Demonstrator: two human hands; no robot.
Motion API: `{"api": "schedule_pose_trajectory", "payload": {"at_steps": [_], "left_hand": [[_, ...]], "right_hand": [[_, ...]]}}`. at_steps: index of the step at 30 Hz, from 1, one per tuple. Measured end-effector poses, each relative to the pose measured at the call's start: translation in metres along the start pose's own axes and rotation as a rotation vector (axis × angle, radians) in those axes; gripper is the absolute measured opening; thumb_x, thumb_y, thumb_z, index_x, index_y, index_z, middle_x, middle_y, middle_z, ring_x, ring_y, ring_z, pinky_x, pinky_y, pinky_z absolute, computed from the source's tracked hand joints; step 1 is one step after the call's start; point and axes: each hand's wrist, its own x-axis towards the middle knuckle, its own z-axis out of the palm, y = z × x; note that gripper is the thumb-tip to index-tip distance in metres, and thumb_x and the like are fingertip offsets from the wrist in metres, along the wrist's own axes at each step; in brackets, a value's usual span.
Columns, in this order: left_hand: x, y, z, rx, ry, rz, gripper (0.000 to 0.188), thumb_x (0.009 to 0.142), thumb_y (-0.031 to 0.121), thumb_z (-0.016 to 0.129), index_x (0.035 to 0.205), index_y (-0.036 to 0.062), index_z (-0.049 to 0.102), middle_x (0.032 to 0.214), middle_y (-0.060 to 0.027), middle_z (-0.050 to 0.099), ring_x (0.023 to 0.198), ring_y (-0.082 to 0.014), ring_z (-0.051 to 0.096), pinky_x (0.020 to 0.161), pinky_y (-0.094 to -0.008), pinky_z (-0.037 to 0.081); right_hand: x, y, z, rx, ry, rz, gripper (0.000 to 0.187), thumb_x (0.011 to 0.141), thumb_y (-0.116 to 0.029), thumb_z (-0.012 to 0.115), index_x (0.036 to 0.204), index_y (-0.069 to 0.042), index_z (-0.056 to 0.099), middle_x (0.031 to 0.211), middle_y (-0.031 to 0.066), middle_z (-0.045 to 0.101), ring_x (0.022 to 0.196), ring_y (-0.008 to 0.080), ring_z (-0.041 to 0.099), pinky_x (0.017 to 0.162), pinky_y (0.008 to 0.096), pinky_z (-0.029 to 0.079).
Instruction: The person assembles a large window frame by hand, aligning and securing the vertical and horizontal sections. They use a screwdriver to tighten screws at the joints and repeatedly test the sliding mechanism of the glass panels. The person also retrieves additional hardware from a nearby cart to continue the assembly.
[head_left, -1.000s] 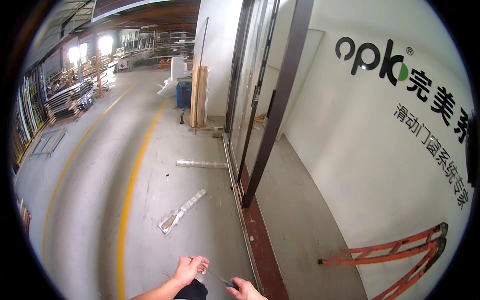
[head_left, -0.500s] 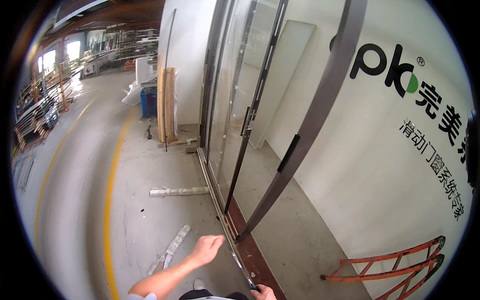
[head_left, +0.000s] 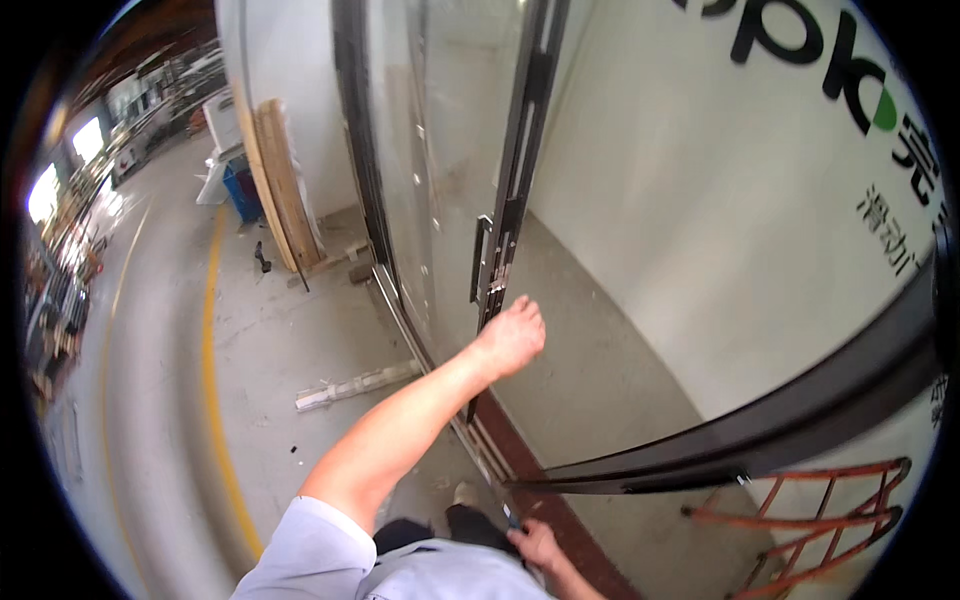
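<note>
My left hand (head_left: 512,335) is stretched forward to the dark vertical stile (head_left: 520,170) of a glass sliding door (head_left: 420,180), just below its slim black handle (head_left: 478,260). The fingers lie at the stile's edge, and whether they grip it does not show. My right hand (head_left: 538,545) is low at the bottom edge, closed round a thin tool with a dark handle (head_left: 510,516), close above the floor track (head_left: 470,440).
A second dark door frame (head_left: 800,420) sweeps across the lower right. An orange metal frame (head_left: 830,520) leans on the white wall. Wooden boards (head_left: 280,180), a blue bin (head_left: 243,190) and a wrapped profile (head_left: 355,385) lie left of the door, beside a yellow floor line (head_left: 212,380).
I have moved close to the door. My left hand let go of the tool, rose and reached forward to the stile. My right hand stays low with the tool.
</note>
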Motion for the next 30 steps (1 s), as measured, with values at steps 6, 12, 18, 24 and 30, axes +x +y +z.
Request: {"api": "schedule_pose_trajectory", "payload": {"at_steps": [6, 12, 18, 24, 30], "left_hand": [[-0.004, -0.027, 0.023, -0.018, -0.038, 0.264, 0.027, 0.073, 0.010, 0.062, 0.093, -0.0072, 0.070, 0.087, -0.0157, 0.063, 0.102, -0.0334, 0.057, 0.113, -0.0492, 0.036], [-0.012, -0.070, 0.047, -0.097, -0.166, 0.380, 0.025, 0.073, 0.014, 0.063, 0.089, -0.0042, 0.070, 0.085, -0.0156, 0.063, 0.096, -0.0314, 0.058, 0.105, -0.0519, 0.040], [-0.008, -0.125, 0.079, 0.021, -0.484, 0.340, 0.010, 0.076, 0.021, 0.067, 0.072, 0.0163, 0.074, 0.070, -0.0032, 0.067, 0.075, -0.0226, 0.067, 0.062, -0.0399, 0.044], [0.023, -0.159, 0.110, 0.148, -0.653, 0.361, 0.015, 0.080, 0.020, 0.067, 0.068, 0.0227, 0.076, 0.064, 0.0016, 0.070, 0.066, -0.0170, 0.072, 0.050, -0.0347, 0.044], [0.065, -0.170, 0.104, -0.020, -0.824, 0.300, 0.022, 0.083, 0.023, 0.065, 0.067, 0.0113, 0.075, 0.071, -0.0124, 0.072, 0.069, -0.0292, 0.072, 0.061, -0.0411, 0.054]], "right_hand": [[0.046, -0.090, -0.026, 0.155, 0.017, 0.196, 0.044, 0.087, -0.031, 0.070, 0.110, 0.006, 0.069, 0.107, 0.0300, 0.069, 0.105, 0.0439, 0.066, 0.091, 0.0461, 0.051], [0.055, -0.060, 0.031, 0.428, 0.253, 0.477, 0.032, 0.086, -0.021, 0.071, 0.098, 0.008, 0.068, 0.086, 0.0192, 0.071, 0.079, 0.0292, 0.067, 0.072, 0.0402, 0.052], [0.004, -0.076, 0.129, 0.830, 0.606, 0.790, 0.019, 0.087, -0.015, 0.068, 0.080, 0.002, 0.064, 0.067, 0.0067, 0.062, 0.056, 0.0138, 0.056, 0.049, 0.0313, 0.043], [-0.008, -0.088, 0.179, 0.877, 0.622, 0.957, 0.017, 0.087, -0.009, 0.067, 0.080, 0.006, 0.065, 0.068, 0.0088, 0.064, 0.060, 0.0153, 0.057, 0.054, 0.0339, 0.046], [0.030, -0.121, 0.130, 1.044, 0.626, 0.969, 0.016, 0.091, -0.011, 0.066, 0.086, 0.004, 0.066, 0.073, 0.0070, 0.065, 0.061, 0.0134, 0.057, 0.055, 0.0305, 0.047]]}}
